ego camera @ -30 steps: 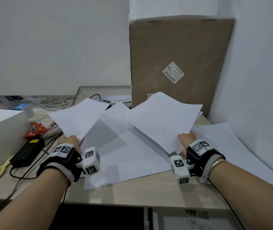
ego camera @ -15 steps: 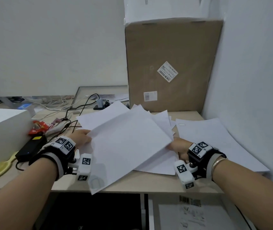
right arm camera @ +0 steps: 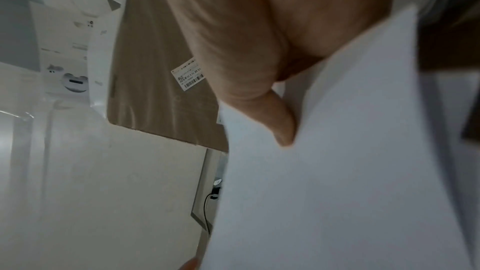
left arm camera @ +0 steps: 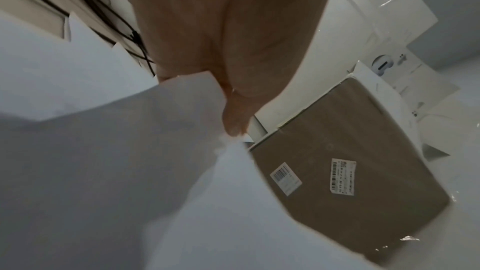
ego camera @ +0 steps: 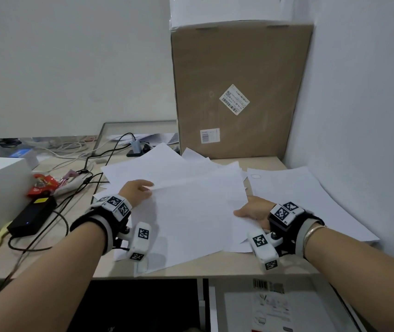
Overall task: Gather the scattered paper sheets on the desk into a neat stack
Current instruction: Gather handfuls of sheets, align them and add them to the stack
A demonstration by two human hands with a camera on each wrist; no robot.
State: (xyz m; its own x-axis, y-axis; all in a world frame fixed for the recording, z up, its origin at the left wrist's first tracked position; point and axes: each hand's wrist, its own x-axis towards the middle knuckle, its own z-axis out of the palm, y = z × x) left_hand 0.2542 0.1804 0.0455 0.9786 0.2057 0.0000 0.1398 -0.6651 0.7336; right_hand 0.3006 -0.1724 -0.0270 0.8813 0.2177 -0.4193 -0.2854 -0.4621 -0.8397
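1. Cardboard box (ego camera: 239,92), upright at the far right corner of the desk (ego camera: 191,271) against the wall. It bears two white barcode labels; the print is too small to read. A white carton on top shows only faint graphics in the wrist views, also unreadable.

2. Paper sheets (ego camera: 191,212), a loose, fanned bundle over the middle of the desk, reaching its near edge; the corners splay toward the box. A further sheet (ego camera: 311,200) lies apart along the right edge by the wall. The faces seen are blank. Judged light, limp and slippery sheet on sheet, easily creased; best held at opposite side edges and tapped square.

3. Left hand (ego camera: 136,191), at the bundle's left edge, thumb on top and fingers hidden beneath: a pinch on the sheets, confirmed in the left wrist view.

4. Right hand (ego camera: 252,209), at the bundle's right edge, thumb pressed on the top sheet, fingers under it: likewise clamped on the sheets.

5. Black power adapter (ego camera: 33,215) with a yellow label, unreadable, and a red snack wrapper (ego camera: 41,185), toward the left edge.
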